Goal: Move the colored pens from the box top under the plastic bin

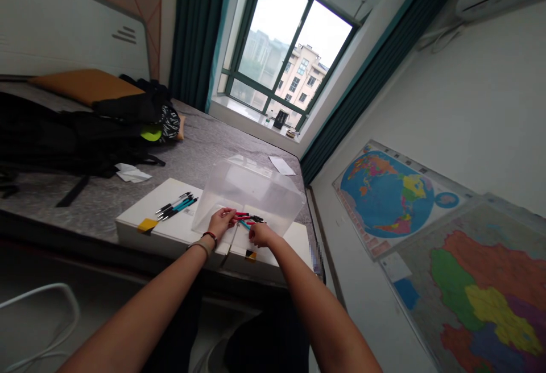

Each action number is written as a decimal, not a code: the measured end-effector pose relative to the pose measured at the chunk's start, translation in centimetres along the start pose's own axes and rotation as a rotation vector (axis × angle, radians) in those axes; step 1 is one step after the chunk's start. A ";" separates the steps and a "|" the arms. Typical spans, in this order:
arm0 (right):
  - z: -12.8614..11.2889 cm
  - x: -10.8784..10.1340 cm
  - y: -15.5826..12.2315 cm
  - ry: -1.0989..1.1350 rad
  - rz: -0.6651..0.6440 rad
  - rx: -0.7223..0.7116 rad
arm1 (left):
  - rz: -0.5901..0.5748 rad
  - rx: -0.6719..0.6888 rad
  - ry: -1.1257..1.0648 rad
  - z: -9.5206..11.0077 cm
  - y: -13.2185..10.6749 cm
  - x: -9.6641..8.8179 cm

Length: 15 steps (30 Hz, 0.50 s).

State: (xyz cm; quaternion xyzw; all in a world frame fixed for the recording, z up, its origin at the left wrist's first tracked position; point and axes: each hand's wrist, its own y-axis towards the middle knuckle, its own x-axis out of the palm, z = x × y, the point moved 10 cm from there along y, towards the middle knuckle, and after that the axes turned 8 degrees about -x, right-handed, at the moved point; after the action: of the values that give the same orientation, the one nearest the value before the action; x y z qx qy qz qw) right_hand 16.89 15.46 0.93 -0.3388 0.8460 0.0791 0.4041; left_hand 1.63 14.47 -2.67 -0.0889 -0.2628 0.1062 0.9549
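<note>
Your left hand (220,222), right hand (261,234) clamped on red-and-teal pens (246,220), clear box (249,188) just behind, dark pens (176,207) to the left

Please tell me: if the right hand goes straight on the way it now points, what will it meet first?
Most likely the red-and-teal pens between the two hands. The right hand sits very close to them, perhaps touching, but the depth is hard to judge from this view.

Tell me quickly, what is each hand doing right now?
Left hand: closed, holding pens.
Right hand: closed on the same pens.
</note>
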 end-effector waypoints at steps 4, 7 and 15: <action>-2.6 -1.9 0.1 -0.196 0.176 -0.161 | 0.021 -0.020 -0.039 -0.3 0.2 -0.4; -3.0 -1.9 0.2 -0.355 0.181 -0.117 | 0.036 -0.033 -0.093 -0.3 0.0 -0.5; -2.0 -1.9 -0.5 -0.372 0.403 0.010 | 0.061 -0.058 -0.175 -0.2 -0.3 -0.5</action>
State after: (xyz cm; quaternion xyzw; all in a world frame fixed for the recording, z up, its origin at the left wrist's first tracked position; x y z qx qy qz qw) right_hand 16.74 15.22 3.71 -0.1414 0.8078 0.2147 0.5304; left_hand 1.37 14.07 -2.98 -0.1150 -0.3451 0.1350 0.9216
